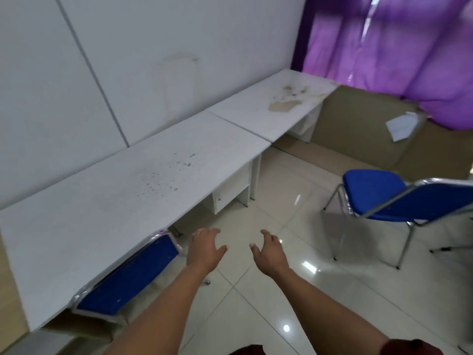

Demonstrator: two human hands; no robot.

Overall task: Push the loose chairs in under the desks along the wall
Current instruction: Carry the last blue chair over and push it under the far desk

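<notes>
Two white desks run along the left wall: a near desk (pixel 107 208) and a far desk (pixel 256 114). One blue chair (pixel 128 278) sits tucked under the near desk, only its plastic-wrapped backrest showing at the desk's edge. A second blue chair (pixel 399 196) with a metal frame stands loose on the tiled floor at the right, away from the desks. My left hand (pixel 206 248) hovers just right of the tucked chair's backrest, fingers spread, holding nothing. My right hand (pixel 268 252) is beside it over the floor, also spread and empty.
A small drawer unit (pixel 230 193) hangs under the near desk's far end. Brown cardboard (pixel 358 129) leans at the back under a purple curtain (pixel 384 47), with a white paper (pixel 401 125) on it. Glossy white floor tiles (pixel 281 290) lie between the desks and the loose chair.
</notes>
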